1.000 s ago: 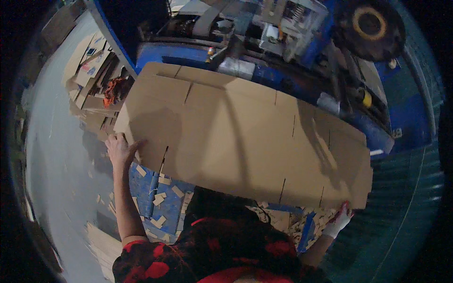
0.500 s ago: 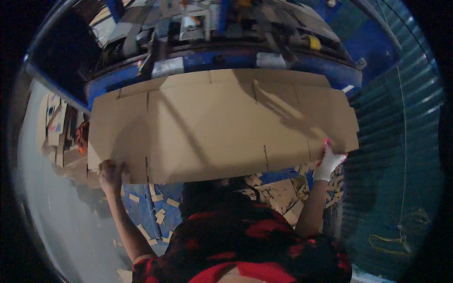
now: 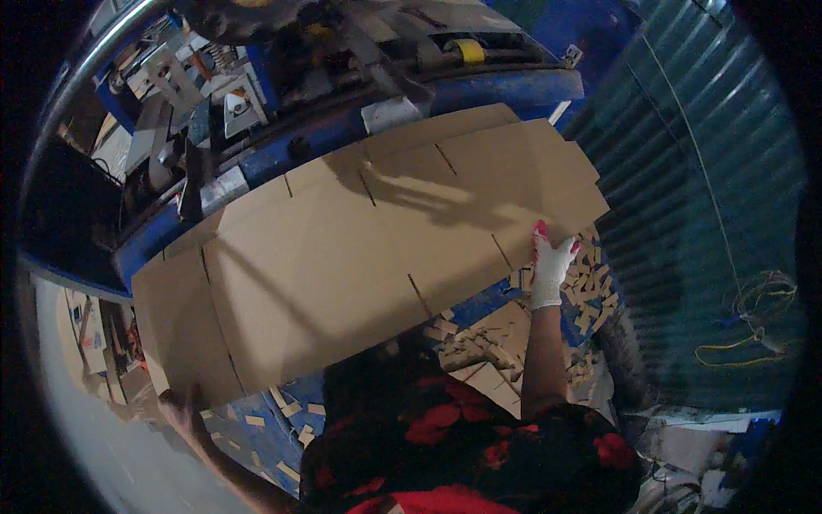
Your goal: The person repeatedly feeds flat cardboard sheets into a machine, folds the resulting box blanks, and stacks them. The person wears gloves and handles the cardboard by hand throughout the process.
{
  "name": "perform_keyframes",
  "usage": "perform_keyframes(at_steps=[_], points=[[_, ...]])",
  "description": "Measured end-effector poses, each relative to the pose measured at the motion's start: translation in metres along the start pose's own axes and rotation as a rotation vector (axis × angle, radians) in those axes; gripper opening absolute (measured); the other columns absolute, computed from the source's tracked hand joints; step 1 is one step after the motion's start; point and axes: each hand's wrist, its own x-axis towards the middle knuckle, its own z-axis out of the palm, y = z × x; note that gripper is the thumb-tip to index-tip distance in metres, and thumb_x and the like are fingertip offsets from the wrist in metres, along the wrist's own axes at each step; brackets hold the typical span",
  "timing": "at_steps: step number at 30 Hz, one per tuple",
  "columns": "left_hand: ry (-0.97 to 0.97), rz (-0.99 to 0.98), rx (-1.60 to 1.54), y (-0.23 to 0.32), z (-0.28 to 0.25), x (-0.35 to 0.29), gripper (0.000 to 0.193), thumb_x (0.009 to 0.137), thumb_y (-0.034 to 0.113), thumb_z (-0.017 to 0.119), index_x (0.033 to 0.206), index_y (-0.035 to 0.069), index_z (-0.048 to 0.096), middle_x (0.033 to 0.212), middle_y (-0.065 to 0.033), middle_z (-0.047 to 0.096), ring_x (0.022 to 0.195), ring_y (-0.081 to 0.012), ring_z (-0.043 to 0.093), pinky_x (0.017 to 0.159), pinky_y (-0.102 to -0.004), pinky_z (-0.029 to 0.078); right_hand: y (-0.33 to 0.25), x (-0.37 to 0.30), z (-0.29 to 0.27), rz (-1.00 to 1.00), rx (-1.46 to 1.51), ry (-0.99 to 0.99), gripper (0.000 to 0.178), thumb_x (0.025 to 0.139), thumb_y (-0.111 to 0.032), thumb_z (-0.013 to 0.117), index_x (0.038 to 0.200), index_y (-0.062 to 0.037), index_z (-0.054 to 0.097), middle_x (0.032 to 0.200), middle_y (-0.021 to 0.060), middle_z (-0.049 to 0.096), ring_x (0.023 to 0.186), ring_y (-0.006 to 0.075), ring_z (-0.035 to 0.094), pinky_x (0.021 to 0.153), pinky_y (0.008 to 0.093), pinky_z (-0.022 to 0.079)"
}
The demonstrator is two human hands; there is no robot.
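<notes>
A wide flat sheet of brown corrugated cardboard (image 3: pixel 325 248), slotted along both long edges and creased, stretches in front of me. Its far edge lies against the blue front beam of a machine. My bare left hand (image 3: pixel 182 409) grips the near left corner, its fingers partly hidden beneath the sheet. At the near edge toward the right end, my right hand (image 3: pixel 550 265), in a white glove with pink fingertips, holds the board with a fingertip on top. A second cardboard layer shows along the far edge.
The machine (image 3: pixel 342 128) with metal guides and a yellow roller part stands ahead. Cardboard scraps (image 3: pixel 591 291) litter the blue surface and floor below. Stacked cardboard (image 3: pixel 98 343) stands at left. A green corrugated wall (image 3: pixel 685 188) with a hanging cord rises at right.
The view has turned, so machine and sheet now slant, left end nearer and right end farther. Both hands still hold the sheet's near edge.
</notes>
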Motion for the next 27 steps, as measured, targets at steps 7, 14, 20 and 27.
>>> perform_keyframes(at_steps=[7, 14, 20, 27], points=[[0.123, 0.498, -0.962, 0.048, 0.017, -0.037, 0.064, 0.084, 0.026, 0.068, 0.134, -0.001, 0.039, 0.131, -0.0167, 0.047, 0.118, -0.0278, 0.047, 0.102, -0.0375, 0.035, 0.007, -0.007, 0.004, 0.038, -0.037, -0.039, 0.123, 0.066, -0.048, 0.080, 0.144, 0.0071, 0.004, 0.150, 0.0274, 0.006, 0.137, 0.0384, 0.022, 0.107, 0.0415, 0.032], [-0.050, 0.095, -0.542, 0.046, 0.081, -0.032, 0.047, 0.091, 0.012, 0.056, 0.132, -0.003, 0.042, 0.131, -0.0173, 0.049, 0.117, -0.0312, 0.050, 0.100, -0.0403, 0.041, -0.013, -0.019, -0.002, 0.064, 0.319, -0.170, 0.094, 0.080, -0.031, 0.072, 0.145, 0.0013, 0.013, 0.133, 0.0234, 0.042, 0.122, 0.0294, 0.045, 0.099, 0.0383, 0.040], [-0.172, -0.387, -1.642, 0.043, 0.017, -0.019, 0.038, 0.092, 0.010, 0.055, 0.128, 0.001, 0.046, 0.123, -0.0141, 0.056, 0.114, -0.0284, 0.054, 0.097, -0.0460, 0.046, -0.029, -0.023, -0.052, 0.162, 0.661, -0.412, 0.059, 0.084, -0.010, 0.064, 0.134, -0.0034, 0.033, 0.111, 0.0092, 0.061, 0.102, 0.0186, 0.059, 0.087, 0.0314, 0.046], [-0.093, -0.143, -1.216, 0.065, -0.013, -0.039, 0.039, 0.092, 0.011, 0.055, 0.128, -0.001, 0.046, 0.124, -0.0140, 0.055, 0.113, -0.0266, 0.054, 0.098, -0.0434, 0.044, -0.055, -0.016, -0.069, -0.179, 0.357, -0.176, 0.074, 0.081, -0.001, 0.068, 0.143, -0.0016, 0.028, 0.132, 0.0179, 0.047, 0.116, 0.0285, 0.052, 0.102, 0.0397, 0.039]])
